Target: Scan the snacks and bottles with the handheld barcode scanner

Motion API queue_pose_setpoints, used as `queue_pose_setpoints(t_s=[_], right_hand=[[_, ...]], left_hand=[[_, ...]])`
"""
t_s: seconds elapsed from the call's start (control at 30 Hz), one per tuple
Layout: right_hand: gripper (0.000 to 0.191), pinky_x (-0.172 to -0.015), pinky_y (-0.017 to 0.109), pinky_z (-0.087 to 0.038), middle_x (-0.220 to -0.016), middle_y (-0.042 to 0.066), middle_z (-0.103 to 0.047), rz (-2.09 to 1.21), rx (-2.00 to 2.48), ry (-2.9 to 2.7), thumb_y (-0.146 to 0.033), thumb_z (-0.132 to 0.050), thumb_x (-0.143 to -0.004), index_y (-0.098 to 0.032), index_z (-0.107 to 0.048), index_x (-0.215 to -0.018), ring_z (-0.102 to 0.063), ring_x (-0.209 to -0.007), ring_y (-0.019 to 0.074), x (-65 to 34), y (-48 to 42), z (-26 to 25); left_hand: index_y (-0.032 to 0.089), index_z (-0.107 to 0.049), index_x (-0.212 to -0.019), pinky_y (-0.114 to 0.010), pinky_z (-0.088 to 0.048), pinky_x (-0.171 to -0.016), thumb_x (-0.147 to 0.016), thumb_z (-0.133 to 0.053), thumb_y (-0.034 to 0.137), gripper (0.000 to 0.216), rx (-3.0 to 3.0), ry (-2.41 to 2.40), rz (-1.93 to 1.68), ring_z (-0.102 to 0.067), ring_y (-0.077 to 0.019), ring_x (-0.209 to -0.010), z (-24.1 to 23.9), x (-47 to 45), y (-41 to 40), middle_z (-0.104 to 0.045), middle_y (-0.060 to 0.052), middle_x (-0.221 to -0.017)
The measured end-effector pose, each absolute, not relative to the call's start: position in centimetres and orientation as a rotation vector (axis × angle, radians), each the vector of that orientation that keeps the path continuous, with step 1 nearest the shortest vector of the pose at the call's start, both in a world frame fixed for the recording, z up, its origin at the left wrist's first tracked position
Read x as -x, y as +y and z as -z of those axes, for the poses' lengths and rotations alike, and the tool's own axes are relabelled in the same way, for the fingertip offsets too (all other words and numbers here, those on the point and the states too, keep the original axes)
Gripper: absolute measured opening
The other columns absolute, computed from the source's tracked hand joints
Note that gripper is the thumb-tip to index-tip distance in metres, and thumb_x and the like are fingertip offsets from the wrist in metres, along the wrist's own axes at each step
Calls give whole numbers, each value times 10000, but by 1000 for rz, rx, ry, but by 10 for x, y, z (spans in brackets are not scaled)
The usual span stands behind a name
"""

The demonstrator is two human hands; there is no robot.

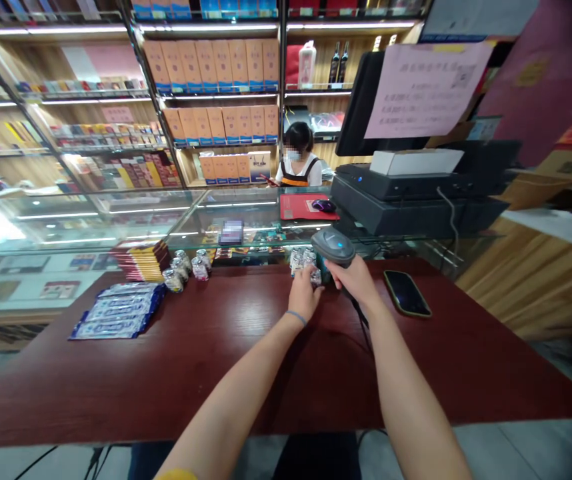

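My right hand [355, 280] grips a grey barcode scanner [333, 247], its head aimed down at the far side of the dark red table [226, 360]. My left hand [305, 293] is closed on a small clear jar [315, 275] right under the scanner. More small jars [300, 259] stand just behind it. A second group of jars [186, 267] sits to the left. The scanner's cable runs down along my right wrist.
A black phone [407, 293] lies right of my hands. Blue packets [119, 308] and a stack of red-yellow boxes [142, 260] lie at the left. Behind are a glass counter [166, 220], a till and monitor [416, 180], a seated person [299, 160] and stocked shelves.
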State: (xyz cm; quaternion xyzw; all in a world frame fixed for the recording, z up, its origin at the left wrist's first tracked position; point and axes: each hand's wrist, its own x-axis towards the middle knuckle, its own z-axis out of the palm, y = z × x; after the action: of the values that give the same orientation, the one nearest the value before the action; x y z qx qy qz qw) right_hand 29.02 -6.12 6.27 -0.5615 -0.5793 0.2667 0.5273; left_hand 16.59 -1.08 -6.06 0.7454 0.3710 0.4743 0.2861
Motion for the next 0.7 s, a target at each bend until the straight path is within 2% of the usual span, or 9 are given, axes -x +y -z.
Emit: queue_pose_setpoints(t_s=[0.17,0.3,0.43,0.53,0.6,0.7], right_hand=[[302,-414,276,-391,-452,-75,-531,-610,1329,-1354,-450,-731,-795,-256,-500,-784,-468,-351,130,-291,-58,-56],[292,-429,278,-401,-455,-74,-533,-593,1351,-1374,-445,-718,-813,-254,-497,-812,-475,-358,135,-287,-56,-54],[276,-416,279,-391,-480,-86,-529,-613,1348,-1412,-410,-712,-826,-249,-525,-950,-470,-360,140,-277,-58,-56],[337,-402,279,-383,-558,-74,-578,-647,1331,-1478,-428,-713,-835,-256,-518,-1048,-472,-367,141,-262,-58,-53],[402,-434,286,-412,-691,-32,-668,-647,1320,-1574,-449,-708,-834,-259,-516,-1131,-545,-427,161,-246,-58,-48],[533,-610,312,-492,-963,54,-761,-553,1355,-1819,-406,-734,-786,-261,-518,-1251,-731,-755,256,-215,-63,-41]], left_hand=[[202,-535,-1332,-471,-458,-1103,-849,-722,139,521,-1913,1019,-1308,-595,-284,-1233,57,-157,-17,-617,-134,-1268],[213,-542,-1365,-427,-483,-1060,-864,-732,236,536,-1713,982,-1337,-623,-254,-1169,48,-112,-14,-623,-134,-1308],[238,-425,-1524,-379,-541,-940,-905,-698,391,693,-1442,839,-1269,-666,-204,-994,38,-32,-3,-676,-85,-1150],[281,-335,-1593,-358,-541,-934,-866,-763,429,857,-1269,734,-1165,-678,-204,-1031,30,33,5,-695,-77,-1163],[301,-353,-1583,-362,-546,-940,-824,-816,415,896,-1191,723,-1119,-685,-214,-1072,26,72,7,-696,-89,-1229],[253,-523,-1454,-382,-544,-978,-789,-854,395,755,-1097,725,-1112,-686,-235,-1125,26,116,8,-691,-112,-1301]])
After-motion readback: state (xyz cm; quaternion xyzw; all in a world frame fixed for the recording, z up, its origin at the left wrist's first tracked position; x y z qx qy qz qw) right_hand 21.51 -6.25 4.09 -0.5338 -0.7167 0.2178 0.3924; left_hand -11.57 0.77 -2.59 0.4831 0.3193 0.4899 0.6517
